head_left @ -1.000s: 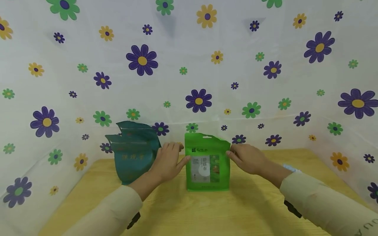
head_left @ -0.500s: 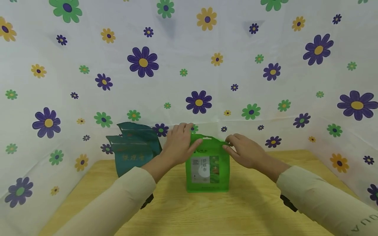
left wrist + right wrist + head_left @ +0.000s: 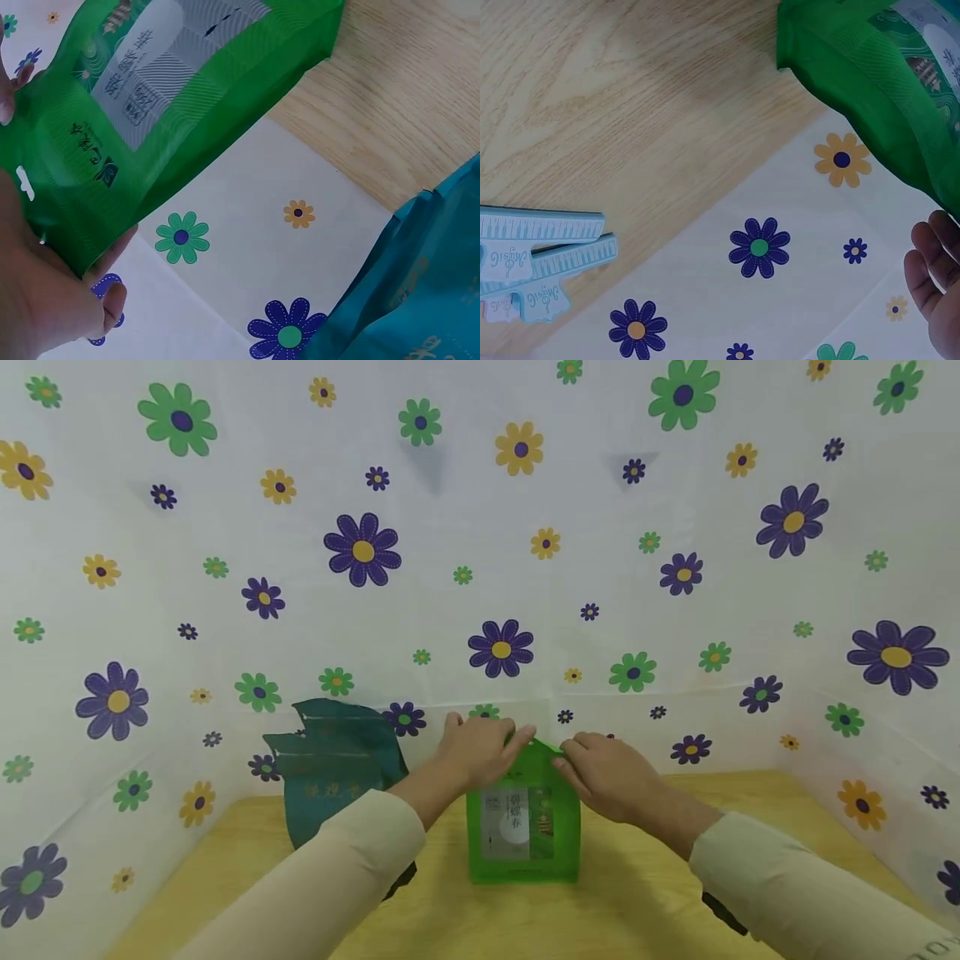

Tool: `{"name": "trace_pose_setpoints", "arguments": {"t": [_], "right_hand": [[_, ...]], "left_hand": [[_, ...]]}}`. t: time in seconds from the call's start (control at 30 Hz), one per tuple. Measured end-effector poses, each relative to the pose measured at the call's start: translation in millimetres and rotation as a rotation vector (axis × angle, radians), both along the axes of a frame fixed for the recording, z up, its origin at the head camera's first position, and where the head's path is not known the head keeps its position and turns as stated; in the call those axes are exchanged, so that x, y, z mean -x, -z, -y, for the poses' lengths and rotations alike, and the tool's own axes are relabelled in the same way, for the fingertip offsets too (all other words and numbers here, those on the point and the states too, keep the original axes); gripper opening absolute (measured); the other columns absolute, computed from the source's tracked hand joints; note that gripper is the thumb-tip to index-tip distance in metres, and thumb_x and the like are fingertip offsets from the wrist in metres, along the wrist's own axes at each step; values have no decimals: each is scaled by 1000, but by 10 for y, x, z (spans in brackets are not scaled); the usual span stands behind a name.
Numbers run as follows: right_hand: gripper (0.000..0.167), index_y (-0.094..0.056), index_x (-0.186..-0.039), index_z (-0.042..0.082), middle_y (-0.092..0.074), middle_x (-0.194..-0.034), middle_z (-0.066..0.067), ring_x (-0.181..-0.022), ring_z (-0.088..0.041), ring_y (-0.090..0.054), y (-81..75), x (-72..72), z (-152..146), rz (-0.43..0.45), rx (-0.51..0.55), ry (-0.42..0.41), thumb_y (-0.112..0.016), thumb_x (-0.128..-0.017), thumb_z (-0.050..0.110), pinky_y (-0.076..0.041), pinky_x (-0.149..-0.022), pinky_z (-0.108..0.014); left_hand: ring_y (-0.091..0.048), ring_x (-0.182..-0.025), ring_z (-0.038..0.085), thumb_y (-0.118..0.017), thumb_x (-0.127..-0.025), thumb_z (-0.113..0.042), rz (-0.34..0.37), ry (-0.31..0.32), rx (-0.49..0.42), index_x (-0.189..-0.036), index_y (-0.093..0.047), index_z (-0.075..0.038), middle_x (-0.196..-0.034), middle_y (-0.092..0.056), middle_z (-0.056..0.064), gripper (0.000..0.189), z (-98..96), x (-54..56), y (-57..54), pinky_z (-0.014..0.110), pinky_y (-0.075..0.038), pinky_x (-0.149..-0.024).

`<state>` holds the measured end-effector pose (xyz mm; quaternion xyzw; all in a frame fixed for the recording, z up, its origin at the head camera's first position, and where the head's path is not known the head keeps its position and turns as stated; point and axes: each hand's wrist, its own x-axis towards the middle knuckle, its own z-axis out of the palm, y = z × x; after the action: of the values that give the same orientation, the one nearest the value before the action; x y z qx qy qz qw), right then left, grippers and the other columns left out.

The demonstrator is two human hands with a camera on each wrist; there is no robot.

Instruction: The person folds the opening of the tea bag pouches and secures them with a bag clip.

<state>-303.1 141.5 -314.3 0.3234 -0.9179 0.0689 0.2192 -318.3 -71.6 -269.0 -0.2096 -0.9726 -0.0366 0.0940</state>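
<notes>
A bright green tea pouch [image 3: 566,852] with a grey label stands upright on the wooden table. At its upper left edge, my left hand [image 3: 480,756] holds the top between a thumb in front and fingers behind. My right hand [image 3: 618,777] pinches the upper right corner. The left wrist view shows the left thumb lying across the pouch [image 3: 172,180] near its white hang slot. In the right wrist view, fingers of the right hand [image 3: 939,281] show beside the pouch's lower side [image 3: 832,82]; the rest is cut off by the frame.
Teal tea pouches [image 3: 345,752], one behind another, stand left of the green one, partly behind my left sleeve. Light-blue clips [image 3: 547,259] marked "Music" lie on the table [image 3: 630,112] to the right. A flower-printed white cloth [image 3: 450,510] surrounds the table at the back and sides.
My left hand has moved right and up from beside the pouch onto its top edge. The right hand has shifted slightly inward at the corner. The head view has tilted upward.
</notes>
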Motion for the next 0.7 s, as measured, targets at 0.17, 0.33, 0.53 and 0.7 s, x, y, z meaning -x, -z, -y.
{"name": "trace_pose_setpoints", "arguments": {"t": [0.17, 0.33, 0.53, 0.7], "right_hand": [[45, -71, -112, 5, -70, -105, -9, -100, -27, -66, -6, -2, 0, 158, 218, -15, -34, -110, 31, -53, -89, -48], [48, -72, -106, 5, -70, -101, -12, -103, -31, -66, -145, 89, -6, 307, 426, -36, -31, -111, 30, -50, -92, -52], [42, -69, -116, 1, -70, -112, -14, -113, -34, -63, -83, 50, -1, 419, 440, -66, -33, -110, 24, -47, -99, -54], [37, -66, -121, 1, -69, -119, -13, -115, -33, -63, 0, 10, 26, 473, 427, -86, -37, -108, 20, -48, -99, -53]], "left_hand": [[-66, -110, 26, -26, -106, -55, 2, 29, -38, -126, -66, -16, -111, -73, 3, 59, 36, -25, 5, 55, -33, -102], [-65, -111, 25, -33, -106, -54, 9, 60, -29, -129, -63, -14, -112, -73, 2, 55, 60, 1, -151, 53, -32, -101], [-65, -109, 23, -36, -105, -55, 38, 90, -2, -125, -65, -15, -110, -73, 1, 53, 69, -27, -101, 51, -34, -98], [-66, -106, 22, -40, -105, -52, 46, 107, 13, -121, -66, -16, -107, -73, -1, 47, 83, -51, -23, 51, -34, -96]]}}
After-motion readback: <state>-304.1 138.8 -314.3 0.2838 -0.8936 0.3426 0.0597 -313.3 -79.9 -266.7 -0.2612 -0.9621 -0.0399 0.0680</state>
